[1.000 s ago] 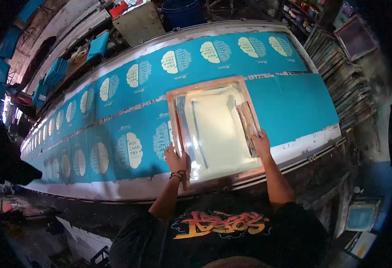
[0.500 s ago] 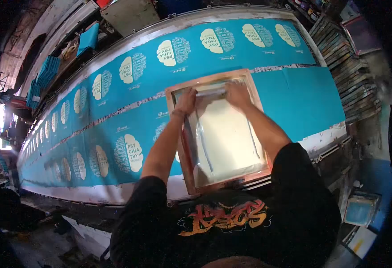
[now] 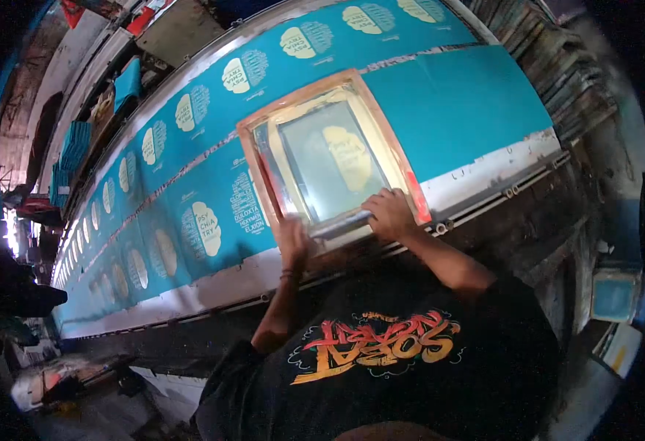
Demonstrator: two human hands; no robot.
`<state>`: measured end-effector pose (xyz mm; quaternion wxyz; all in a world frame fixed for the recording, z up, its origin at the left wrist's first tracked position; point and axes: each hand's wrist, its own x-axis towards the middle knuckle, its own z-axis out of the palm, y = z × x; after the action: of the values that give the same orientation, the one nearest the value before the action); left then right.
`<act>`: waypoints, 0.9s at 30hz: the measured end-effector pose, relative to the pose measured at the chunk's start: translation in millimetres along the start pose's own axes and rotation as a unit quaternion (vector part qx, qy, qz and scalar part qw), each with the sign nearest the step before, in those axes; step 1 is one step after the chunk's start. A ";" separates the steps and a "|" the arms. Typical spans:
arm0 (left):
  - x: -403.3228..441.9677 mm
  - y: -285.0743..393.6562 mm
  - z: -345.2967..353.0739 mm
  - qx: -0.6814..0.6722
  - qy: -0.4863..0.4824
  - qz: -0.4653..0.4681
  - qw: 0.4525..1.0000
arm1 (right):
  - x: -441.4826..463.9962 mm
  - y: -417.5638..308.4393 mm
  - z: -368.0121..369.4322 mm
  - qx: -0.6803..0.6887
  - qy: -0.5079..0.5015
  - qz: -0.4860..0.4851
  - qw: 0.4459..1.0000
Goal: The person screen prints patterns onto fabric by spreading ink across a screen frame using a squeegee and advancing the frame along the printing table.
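A wooden-framed printing screen [image 3: 258,170] lies over blue fabric, with a pale brain shape and lettering showing through its mesh. Along its near end runs a squeegee [image 3: 343,226]. My right hand [image 3: 391,214] is closed over the right part of that squeegee, fingers curled on its top edge. By the squeegee's left end, at the near left corner of the frame, is my left hand [image 3: 293,241]. Motion smears its fingers, so their grip is unclear. Pale ink marks the mesh borders, and red tape covers part of the right rail.
Blue fabric panels [image 3: 469,110] cover a long table, several printed with pale brain shapes. A metal rail [image 3: 484,200] with rings follows the near edge. Stacked frames [image 3: 572,81] stand at the right. Folded blue cloth [image 3: 76,143] sits on a shelf at the left.
Both hands have come from the screen's far end to its near end, the squeegee with my right hand. The mesh, pale with ink before, now shows the print beneath. The view has turned.
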<state>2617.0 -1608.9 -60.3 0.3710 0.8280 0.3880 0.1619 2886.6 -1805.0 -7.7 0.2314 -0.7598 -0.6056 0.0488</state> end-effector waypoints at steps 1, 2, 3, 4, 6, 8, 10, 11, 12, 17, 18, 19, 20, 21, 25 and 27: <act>10.1 11.3 -16.6 0.033 0.057 -0.043 0.997 | 1.9 -1.4 -6.0 0.019 -0.010 -0.005 1.000; 18.0 -17.0 -2.2 0.088 0.216 -0.086 0.968 | 5.9 -2.0 -13.2 0.036 -0.017 -0.011 0.999; 24.9 -28.8 -11.8 0.185 0.233 -0.072 0.952 | 1.6 -5.6 -21.0 0.034 -0.024 -0.012 0.999; 28.7 -39.9 -16.3 0.181 0.235 -0.071 0.952 | -7.5 -4.2 -17.4 0.030 -0.023 -0.014 0.999; 30.8 -61.4 -21.8 0.241 0.120 -0.115 0.956 | -27.6 0.6 -3.6 0.014 -0.017 -0.023 0.999; 29.5 -70.6 -23.1 0.207 0.120 -0.109 0.965 | -24.1 6.7 4.7 0.041 -0.056 -0.006 0.998; 30.3 -69.5 -25.8 0.039 0.171 -0.022 0.984 | -1.7 13.1 20.0 -0.030 0.008 -0.013 0.999; 27.0 -58.4 -30.8 0.003 0.140 -0.092 0.986 | 22.6 21.6 33.9 -0.024 0.016 0.009 1.000; 27.6 -47.5 -36.4 0.004 0.142 -0.097 0.985 | 64.0 28.5 30.2 -0.001 -0.029 0.033 0.999; 39.4 -38.1 -36.9 -0.094 0.103 -0.186 0.972 | 258.6 93.1 60.5 -0.015 0.035 0.037 0.999; 44.8 -34.2 -34.8 -0.102 0.121 -0.184 0.970 | 277.8 100.5 56.7 -0.031 0.057 0.022 0.998; 50.2 -38.6 -36.7 -0.032 0.106 -0.175 0.978 | 290.5 101.9 53.0 -0.030 0.028 0.057 0.998; 48.7 -40.0 -35.0 -0.031 0.105 -0.177 0.978 | 294.6 102.5 48.9 -0.028 -0.002 0.093 0.995; 50.8 -28.6 -36.4 -0.075 0.105 -0.202 0.971 | 288.0 99.0 31.3 -0.029 -0.002 0.094 0.995; 49.2 -41.8 -20.1 -0.077 0.163 -0.157 0.971 | 196.6 111.4 2.5 0.047 0.075 0.152 0.984; 54.0 -20.7 -10.9 -0.137 0.181 -0.137 0.964 | 137.5 166.8 19.4 0.038 0.110 0.181 0.977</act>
<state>2635.0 -1553.7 -69.3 0.4232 0.6648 0.5325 0.3088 3065.5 -1696.3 -65.2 0.3127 -0.8480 -0.4270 0.0289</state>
